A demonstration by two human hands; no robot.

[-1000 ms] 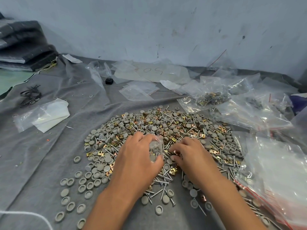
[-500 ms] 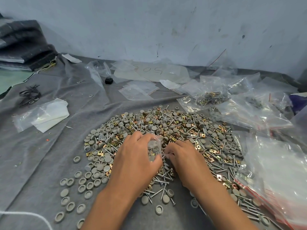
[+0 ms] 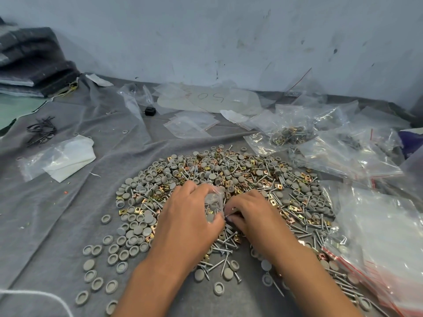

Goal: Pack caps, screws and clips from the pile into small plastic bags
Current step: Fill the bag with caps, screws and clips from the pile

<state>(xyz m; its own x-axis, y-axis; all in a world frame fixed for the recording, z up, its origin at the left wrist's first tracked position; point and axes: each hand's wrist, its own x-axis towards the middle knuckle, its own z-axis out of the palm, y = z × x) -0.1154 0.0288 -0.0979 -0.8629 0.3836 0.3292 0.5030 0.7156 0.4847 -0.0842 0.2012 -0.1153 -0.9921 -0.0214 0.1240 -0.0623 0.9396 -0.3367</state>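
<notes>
A small plastic bag (image 3: pixel 214 200), part filled with caps, is gripped in the left hand (image 3: pixel 190 216) over the pile (image 3: pixel 229 179) at mid-tabletop, while a screw (image 3: pixel 231 211) is pinched by the right hand (image 3: pixel 249 213) at the bag's mouth. Feeding it in is judged next, the mouth being kept open. Filled bags (image 3: pixel 290 133) are heaped at 2 o'clock; loose screws crowd the wrists.

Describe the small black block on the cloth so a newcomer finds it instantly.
Start at the marked sheet against the back wall. Just left of it, beside a crumpled clear bag, the black block sits alone on the grey cloth. It is the only solid dark lump there; the neighbours are clear plastic.
</notes>
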